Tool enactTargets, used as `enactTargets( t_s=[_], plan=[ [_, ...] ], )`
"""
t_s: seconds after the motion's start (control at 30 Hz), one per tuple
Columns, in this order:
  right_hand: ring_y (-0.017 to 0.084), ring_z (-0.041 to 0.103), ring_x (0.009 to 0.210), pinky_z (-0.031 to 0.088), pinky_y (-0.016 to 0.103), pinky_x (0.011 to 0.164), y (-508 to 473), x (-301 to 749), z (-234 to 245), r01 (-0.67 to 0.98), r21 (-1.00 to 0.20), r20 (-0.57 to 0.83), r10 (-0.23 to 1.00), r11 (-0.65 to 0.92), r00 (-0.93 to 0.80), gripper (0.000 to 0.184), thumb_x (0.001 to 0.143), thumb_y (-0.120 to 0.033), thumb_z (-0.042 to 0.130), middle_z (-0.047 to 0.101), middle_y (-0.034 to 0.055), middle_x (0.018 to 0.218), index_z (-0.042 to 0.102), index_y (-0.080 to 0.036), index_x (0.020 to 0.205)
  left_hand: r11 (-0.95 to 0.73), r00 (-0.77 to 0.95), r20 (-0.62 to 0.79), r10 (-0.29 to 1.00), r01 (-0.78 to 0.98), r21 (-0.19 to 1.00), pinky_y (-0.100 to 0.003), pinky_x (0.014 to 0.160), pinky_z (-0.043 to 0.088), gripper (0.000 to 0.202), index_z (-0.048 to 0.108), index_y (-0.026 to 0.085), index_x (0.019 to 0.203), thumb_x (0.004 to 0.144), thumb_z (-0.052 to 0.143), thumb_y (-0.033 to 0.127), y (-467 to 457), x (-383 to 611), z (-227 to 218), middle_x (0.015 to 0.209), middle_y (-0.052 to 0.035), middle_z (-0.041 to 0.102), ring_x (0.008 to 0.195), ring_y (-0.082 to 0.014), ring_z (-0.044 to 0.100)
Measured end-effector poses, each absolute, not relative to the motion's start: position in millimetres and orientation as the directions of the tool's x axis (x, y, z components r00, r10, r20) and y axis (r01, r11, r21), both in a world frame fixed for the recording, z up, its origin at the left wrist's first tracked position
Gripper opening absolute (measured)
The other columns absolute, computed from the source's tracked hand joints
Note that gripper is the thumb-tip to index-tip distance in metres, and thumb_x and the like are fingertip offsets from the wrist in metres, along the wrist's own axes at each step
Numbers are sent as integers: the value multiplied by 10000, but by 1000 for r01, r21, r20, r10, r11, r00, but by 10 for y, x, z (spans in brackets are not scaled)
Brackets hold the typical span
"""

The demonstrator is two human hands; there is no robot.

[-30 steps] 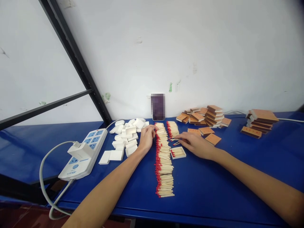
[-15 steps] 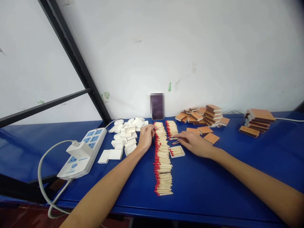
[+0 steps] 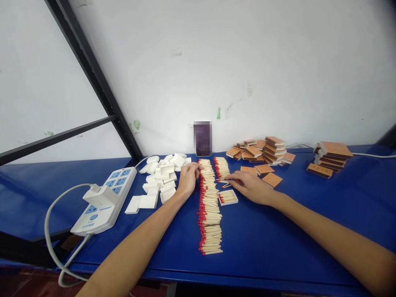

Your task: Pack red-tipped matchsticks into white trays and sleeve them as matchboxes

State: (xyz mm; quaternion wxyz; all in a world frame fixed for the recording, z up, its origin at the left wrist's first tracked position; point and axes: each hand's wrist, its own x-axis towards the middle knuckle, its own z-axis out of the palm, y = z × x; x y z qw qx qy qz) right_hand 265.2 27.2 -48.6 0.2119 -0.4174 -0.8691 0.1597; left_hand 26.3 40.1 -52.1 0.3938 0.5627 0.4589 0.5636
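Observation:
A long row of red-headed matches (image 3: 210, 210) runs down the blue table, with a shorter row of matches (image 3: 222, 168) to the right of its far end. My left hand (image 3: 188, 179) rests against the far left side of the long row, its fingers curled together; whatever is in them is hidden. The fingertips of my right hand (image 3: 250, 186) pinch at a few loose matches (image 3: 227, 183) just below the short row. Close by lies a white matchbox tray (image 3: 228, 202), partly filled with matches, their heads pointing left.
White empty matchbox trays (image 3: 161, 177) are heaped at left, beside a power strip (image 3: 105, 206) with its cable. Orange matchboxes (image 3: 274, 150) pile up at back right; another stack of matchboxes (image 3: 332, 156) stands farther right. A phone (image 3: 203, 139) leans against the wall.
The view has shifted slightly, so everything sits a little farther left. Both hands stay in nearly the same places over the table, with only small finger movement.

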Motion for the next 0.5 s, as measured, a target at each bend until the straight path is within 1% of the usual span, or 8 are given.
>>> enactTargets(
  t_s=[0.23,0.5],
  plan=[
    [210,585,750,436,326,677,277,2651,-489,673,-447,233,803,589,-548,362,961,-361,421,665,69,822,683,-202,1153,-279,-52,284,958,80,957,-250,504,251,265,631,148,700,808,462,322,406,260,-531,473,43,386,472,-97,355],
    [194,575,717,423,310,659,267,2653,-484,655,-462,241,796,597,-555,335,961,-357,426,656,59,810,703,-200,1066,-273,-47,277,960,75,959,-250,506,246,255,618,147,694,809,452,302,404,268,-523,475,44,384,476,-95,352]
  ],
)
